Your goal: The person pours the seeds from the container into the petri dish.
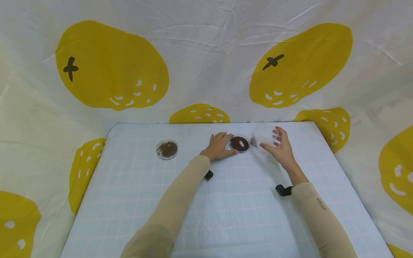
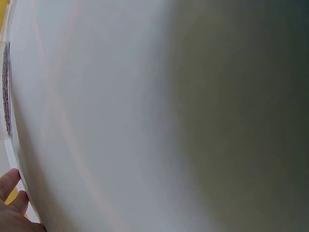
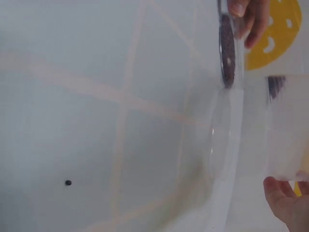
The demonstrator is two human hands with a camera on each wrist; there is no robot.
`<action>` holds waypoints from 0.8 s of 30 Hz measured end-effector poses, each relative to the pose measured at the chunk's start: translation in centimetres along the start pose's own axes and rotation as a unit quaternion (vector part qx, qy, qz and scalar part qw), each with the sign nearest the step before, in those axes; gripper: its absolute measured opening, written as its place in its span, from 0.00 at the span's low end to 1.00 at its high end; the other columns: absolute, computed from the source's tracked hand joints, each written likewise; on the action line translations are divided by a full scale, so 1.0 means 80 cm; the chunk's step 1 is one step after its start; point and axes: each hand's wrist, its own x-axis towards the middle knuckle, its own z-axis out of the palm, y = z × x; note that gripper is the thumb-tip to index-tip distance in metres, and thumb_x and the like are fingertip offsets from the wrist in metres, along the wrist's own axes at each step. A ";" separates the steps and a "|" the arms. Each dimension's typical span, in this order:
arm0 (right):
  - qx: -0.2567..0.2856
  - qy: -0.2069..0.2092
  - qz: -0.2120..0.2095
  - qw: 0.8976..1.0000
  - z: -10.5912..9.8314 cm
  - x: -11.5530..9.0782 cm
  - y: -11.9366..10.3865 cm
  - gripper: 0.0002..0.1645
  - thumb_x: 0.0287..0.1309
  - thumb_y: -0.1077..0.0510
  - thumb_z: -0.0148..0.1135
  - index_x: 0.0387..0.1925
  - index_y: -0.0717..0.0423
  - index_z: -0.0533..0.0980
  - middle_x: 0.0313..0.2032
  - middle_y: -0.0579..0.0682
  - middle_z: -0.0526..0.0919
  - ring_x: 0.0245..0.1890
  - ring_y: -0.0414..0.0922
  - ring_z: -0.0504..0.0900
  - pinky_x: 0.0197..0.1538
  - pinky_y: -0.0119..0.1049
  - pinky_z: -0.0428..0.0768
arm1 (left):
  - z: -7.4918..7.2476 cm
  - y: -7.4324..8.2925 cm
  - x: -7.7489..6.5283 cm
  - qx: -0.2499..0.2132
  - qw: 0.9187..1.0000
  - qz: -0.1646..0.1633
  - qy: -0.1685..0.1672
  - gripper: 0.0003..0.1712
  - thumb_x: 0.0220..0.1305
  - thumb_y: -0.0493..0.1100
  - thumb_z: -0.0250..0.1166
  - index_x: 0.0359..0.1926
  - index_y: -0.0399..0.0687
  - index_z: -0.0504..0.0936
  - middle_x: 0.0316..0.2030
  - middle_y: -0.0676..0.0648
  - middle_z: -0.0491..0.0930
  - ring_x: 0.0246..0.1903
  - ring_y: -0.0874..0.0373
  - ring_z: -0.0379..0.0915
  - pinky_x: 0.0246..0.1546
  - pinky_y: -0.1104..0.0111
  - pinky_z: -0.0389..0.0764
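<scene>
My left hand (image 1: 219, 147) grips the left side of a round clear petri dish of dark brown granules (image 1: 240, 143), thumb and forefinger at its rim. In the right wrist view, left fingertips (image 3: 250, 21) overlap the top end of that dish. My right hand (image 1: 281, 146) pinches a clear container (image 1: 267, 134) just right of the dish, raised above the table. A dark patch shows at one corner of the container (image 3: 289, 130) in the right wrist view. Below it, a clear, shallow round piece (image 3: 220, 140) lies on the cloth.
Apart from these, a second petri dish of brown granules (image 1: 167, 149) sits at the left. A pale blue checked cloth (image 1: 226, 215) covers the table, with a patterned curtain (image 1: 206, 71) behind. One small dark speck (image 3: 68, 182) lies on the cloth.
</scene>
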 end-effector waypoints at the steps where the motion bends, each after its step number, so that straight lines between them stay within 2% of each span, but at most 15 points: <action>1: 0.004 -0.001 0.003 1.000 -0.001 -0.002 0.000 0.60 0.56 0.53 0.76 0.78 0.54 0.46 0.74 0.61 0.57 0.71 0.62 0.56 0.69 0.58 0.60 | 0.000 0.000 0.000 -0.001 1.000 -0.001 0.000 0.50 0.60 0.77 0.58 0.77 0.64 0.57 0.76 0.46 0.53 0.76 0.49 0.41 0.73 0.46 0.36; 10: 0.037 -0.001 0.019 0.999 -0.005 -0.009 0.011 0.61 0.57 0.52 0.75 0.78 0.54 0.44 0.73 0.59 0.57 0.71 0.59 0.58 0.70 0.57 0.60 | -0.002 0.004 -0.002 0.001 1.000 -0.004 0.000 0.50 0.61 0.76 0.59 0.77 0.63 0.57 0.76 0.46 0.53 0.75 0.51 0.42 0.73 0.47 0.36; 18: 0.061 0.009 0.039 0.997 -0.006 -0.013 0.009 0.60 0.57 0.54 0.75 0.78 0.55 0.44 0.73 0.58 0.57 0.72 0.58 0.58 0.70 0.55 0.61 | -0.003 0.005 -0.003 -0.002 1.000 -0.005 -0.002 0.49 0.61 0.75 0.59 0.77 0.63 0.57 0.76 0.46 0.53 0.76 0.51 0.41 0.73 0.47 0.35; 24: 0.047 0.015 0.058 0.997 -0.010 -0.018 0.010 0.62 0.56 0.50 0.75 0.78 0.51 0.44 0.75 0.56 0.56 0.72 0.57 0.57 0.69 0.54 0.62 | -0.002 0.004 -0.003 -0.002 1.000 -0.003 -0.001 0.49 0.61 0.75 0.59 0.77 0.63 0.57 0.76 0.46 0.52 0.76 0.51 0.41 0.73 0.48 0.34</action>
